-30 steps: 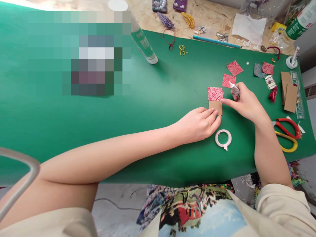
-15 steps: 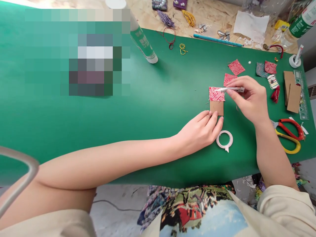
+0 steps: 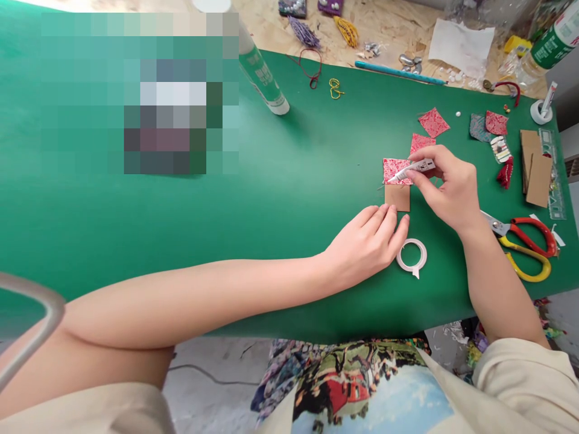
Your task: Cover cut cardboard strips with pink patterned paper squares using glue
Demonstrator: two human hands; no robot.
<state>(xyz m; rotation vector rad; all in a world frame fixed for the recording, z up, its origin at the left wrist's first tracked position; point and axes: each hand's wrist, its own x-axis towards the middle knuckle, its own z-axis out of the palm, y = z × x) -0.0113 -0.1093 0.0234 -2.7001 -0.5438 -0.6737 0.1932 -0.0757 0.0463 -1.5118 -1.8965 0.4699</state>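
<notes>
My right hand (image 3: 452,187) is closed around a slim white glue tube (image 3: 418,169), its nozzle pointing left and down at a red-and-white patterned fabric square (image 3: 394,167). Below that square, towards me, is a piece of brown cardboard (image 3: 398,199) on the green mat. The fingertips of my left hand (image 3: 366,241), stretched out and a little spread, rest on the cardboard's near edge. A roll of white tape (image 3: 424,256) lies just right of that hand. Two more red fabric squares (image 3: 434,122) lie beyond the tube, the nearer partly covered by my right hand.
Scissors (image 3: 529,241) with red and yellow handles lie beside my right forearm. Brown cardboard pieces (image 3: 538,181) and a clear ruler (image 3: 558,193) are at the far right. A tall green-and-white tube (image 3: 265,78) stands at the back, left of a blue pencil (image 3: 398,72).
My right hand has shifted slightly left and turned the glue tube, so its nozzle now sits lower on the fabric square, near its lower left edge. My left hand stays in place.
</notes>
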